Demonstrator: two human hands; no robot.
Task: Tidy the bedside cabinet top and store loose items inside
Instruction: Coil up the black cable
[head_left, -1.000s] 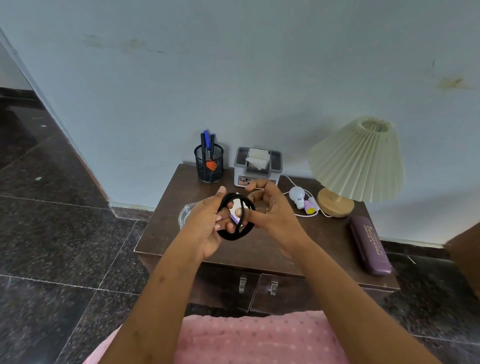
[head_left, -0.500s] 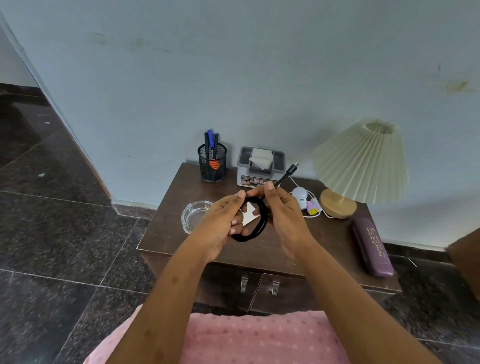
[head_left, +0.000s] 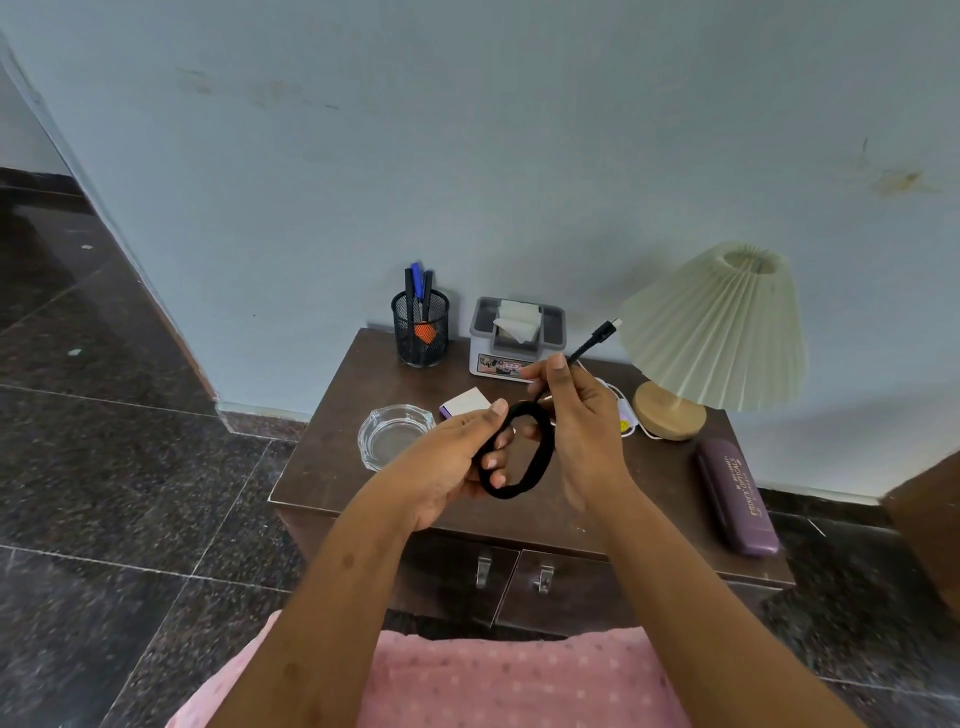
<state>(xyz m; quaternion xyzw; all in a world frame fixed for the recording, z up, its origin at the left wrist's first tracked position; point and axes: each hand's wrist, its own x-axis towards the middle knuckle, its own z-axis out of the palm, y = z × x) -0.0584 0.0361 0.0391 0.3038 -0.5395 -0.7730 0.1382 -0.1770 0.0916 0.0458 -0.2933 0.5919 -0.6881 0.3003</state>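
**Cable coiled, tail loose**

L hand (head_left: 447, 462) grips the black cable (head_left: 544, 452) coil above the cabinet top (head_left: 670, 467), near half; R hand (head_left: 582, 421), just beside, pinches the loose tail; tail's long axis runs far-right from that pinch to the plug (head_left: 604, 331); R hand nearer it, so prob. R wraps

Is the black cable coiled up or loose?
Coiled. The cable forms a tight oval loop gripped by the left hand, while the right hand pinches its free end, plug pointing up.
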